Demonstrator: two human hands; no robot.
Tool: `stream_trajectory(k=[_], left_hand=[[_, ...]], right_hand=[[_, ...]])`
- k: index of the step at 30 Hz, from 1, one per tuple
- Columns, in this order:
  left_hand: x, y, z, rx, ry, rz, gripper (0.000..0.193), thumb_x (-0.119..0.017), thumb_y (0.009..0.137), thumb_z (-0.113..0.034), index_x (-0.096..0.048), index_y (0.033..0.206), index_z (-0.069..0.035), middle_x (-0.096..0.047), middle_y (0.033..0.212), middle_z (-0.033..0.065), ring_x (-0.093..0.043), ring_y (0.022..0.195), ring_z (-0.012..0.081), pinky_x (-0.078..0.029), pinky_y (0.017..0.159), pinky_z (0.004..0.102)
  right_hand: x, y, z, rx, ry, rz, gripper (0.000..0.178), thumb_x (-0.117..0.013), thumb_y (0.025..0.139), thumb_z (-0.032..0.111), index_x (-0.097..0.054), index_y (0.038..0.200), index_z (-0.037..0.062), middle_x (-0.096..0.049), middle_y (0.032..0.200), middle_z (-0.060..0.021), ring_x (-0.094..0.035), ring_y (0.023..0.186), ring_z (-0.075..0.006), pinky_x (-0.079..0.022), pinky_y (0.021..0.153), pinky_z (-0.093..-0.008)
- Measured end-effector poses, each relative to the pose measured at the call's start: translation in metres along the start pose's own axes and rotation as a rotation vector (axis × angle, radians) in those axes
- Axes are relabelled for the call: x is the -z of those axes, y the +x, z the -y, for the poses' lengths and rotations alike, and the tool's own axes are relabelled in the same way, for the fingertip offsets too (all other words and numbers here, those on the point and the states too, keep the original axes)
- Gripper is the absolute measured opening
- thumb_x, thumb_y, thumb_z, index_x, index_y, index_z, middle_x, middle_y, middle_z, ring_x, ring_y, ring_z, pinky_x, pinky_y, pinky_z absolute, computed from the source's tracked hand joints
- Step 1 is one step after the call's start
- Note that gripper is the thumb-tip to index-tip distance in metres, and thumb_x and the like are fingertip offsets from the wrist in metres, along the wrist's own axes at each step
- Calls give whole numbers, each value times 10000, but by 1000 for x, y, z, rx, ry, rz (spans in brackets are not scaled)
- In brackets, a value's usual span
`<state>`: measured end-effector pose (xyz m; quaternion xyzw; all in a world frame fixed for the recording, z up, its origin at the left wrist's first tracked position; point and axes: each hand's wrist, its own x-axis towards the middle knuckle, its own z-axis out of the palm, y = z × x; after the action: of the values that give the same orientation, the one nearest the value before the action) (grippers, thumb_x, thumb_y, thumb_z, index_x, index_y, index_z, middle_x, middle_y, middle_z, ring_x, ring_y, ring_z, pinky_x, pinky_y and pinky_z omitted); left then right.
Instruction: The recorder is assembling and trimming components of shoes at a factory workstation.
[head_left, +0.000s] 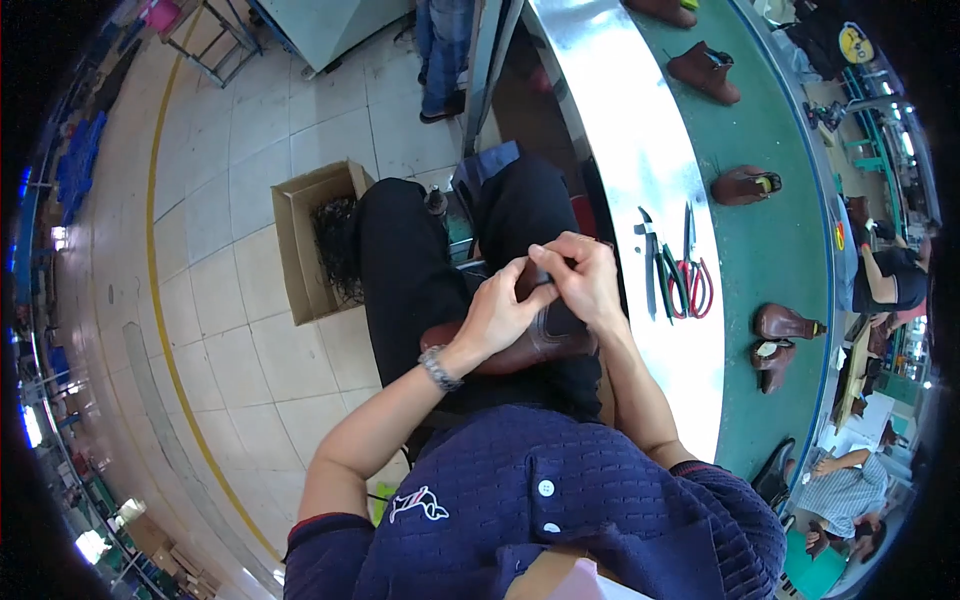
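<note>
A brown leather shoe [525,352] lies across my lap, with its toe toward the left. My left hand [503,308], with a metal-banded watch at the wrist, is closed on the upper part of the shoe. Right beside it, my right hand [582,280] pinches the same dark edge, thumb and fingers drawn together. The thumbs nearly meet there, and the fingers hide what exactly is pinched. To the right of my right hand, red-handled scissors [692,285], green-handled cutters [668,270] and a slim dark tool [650,285] rest on the metal bench.
The shiny metal bench [625,90] runs along my right side. Past it, a green conveyor belt [730,250] carries several brown shoes. An open carton [290,255] of black scraps stands on the tiled floor left of my knees. People work at the far right; another person's legs [443,60] stand ahead.
</note>
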<state>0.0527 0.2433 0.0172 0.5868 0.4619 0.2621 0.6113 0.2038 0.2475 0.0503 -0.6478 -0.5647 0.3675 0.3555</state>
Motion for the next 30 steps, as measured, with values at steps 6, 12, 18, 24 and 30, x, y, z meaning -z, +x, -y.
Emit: stream_trajectory(k=[6, 12, 18, 24, 30], left_hand=[[57, -23, -110, -363, 226, 402, 1049, -801, 745, -408, -201, 1498, 8, -211, 1528, 274, -180, 1450, 340, -181, 1170, 386], [69, -42, -157, -661, 327, 712, 870, -849, 651, -335, -475, 1406, -118, -403, 1491, 109, -200, 1458, 309, -138, 1155, 546], [3, -30, -120, -938, 470, 311, 707, -618, 580, 106, -562, 1278, 3, -532, 1365, 127, -427, 1344, 289, -312, 1135, 462], [1, -15, -96, -838, 393, 280, 729, -630, 554, 134, -563, 1269, 6, -536, 1360, 142, -445, 1331, 300, -312, 1134, 468], [5, -8, -93, -824, 417, 323, 727, -641, 545, 133, -573, 1257, 1, -538, 1360, 141, -450, 1327, 301, -333, 1124, 461]], right_hand=[[60, 12, 40, 254, 510, 82, 156, -670, 866, 85, -676, 779, -44, -606, 728, -54, -551, 700, -136, -403, 629, -265], [83, 48, 41, 503, 717, -13, 283, -635, 889, 195, -630, 724, -34, -570, 752, -61, -479, 716, -132, -346, 661, -274], [63, 72, 17, 442, 949, -22, 287, -615, 911, 201, -612, 730, -22, -539, 790, -41, -443, 712, -111, -330, 668, -265], [49, 80, -22, 338, 760, -90, 343, -532, 986, 254, -665, 825, -18, -602, 885, -41, -519, 833, -106, -382, 770, -250], [64, 68, -44, 94, 775, -269, 465, -392, 1030, 383, -571, 1227, 1, -614, 1155, -105, -550, 1079, -184, -396, 1005, -355]])
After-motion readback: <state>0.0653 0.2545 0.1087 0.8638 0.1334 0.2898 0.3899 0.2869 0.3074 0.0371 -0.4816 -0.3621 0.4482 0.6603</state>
